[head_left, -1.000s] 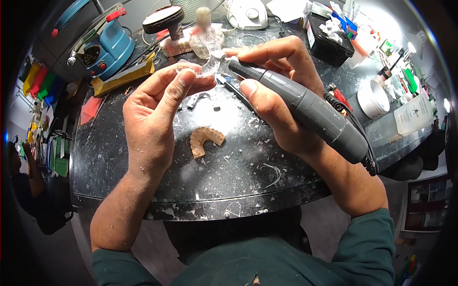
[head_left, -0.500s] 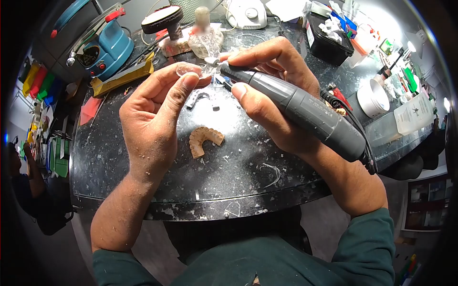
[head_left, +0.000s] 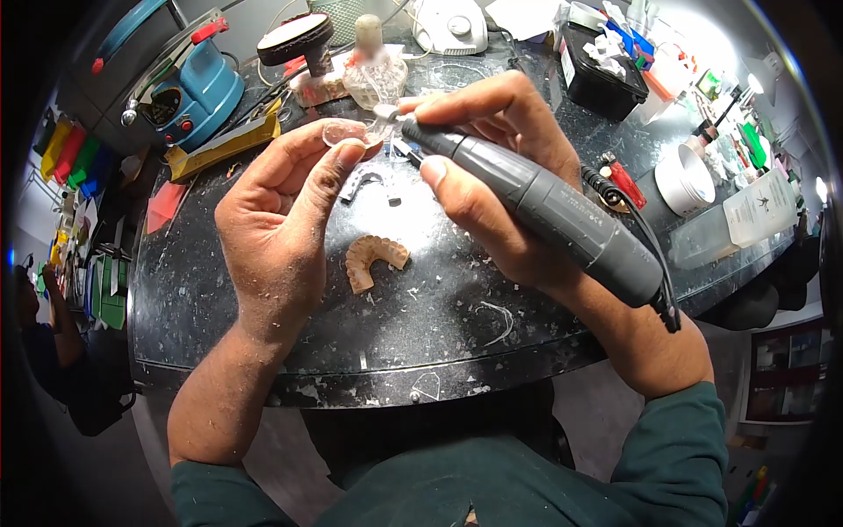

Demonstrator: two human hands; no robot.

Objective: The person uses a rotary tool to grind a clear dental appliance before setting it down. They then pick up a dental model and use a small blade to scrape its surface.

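Note:
Between thumb and fingers, my left hand pinches a clear, thin plastic piece. My right hand is wrapped round a dark grey rotary handpiece, whose pale tip is at the edge of the clear piece; whether they touch cannot be made out. Below the hands, a tan dental arch model lies on the dark worktable. A grey arch-shaped piece is behind it, under the bright light.
A blue machine and a yellow tray stand at the left. To the right are a black bin, a red lighter-like item, a white tub and a clear bottle. Another person is at the far left.
The handpiece has tilted slightly, its rear end lower and its cable shifted. Both hands have moved slightly left. More of the red item at the right now shows.

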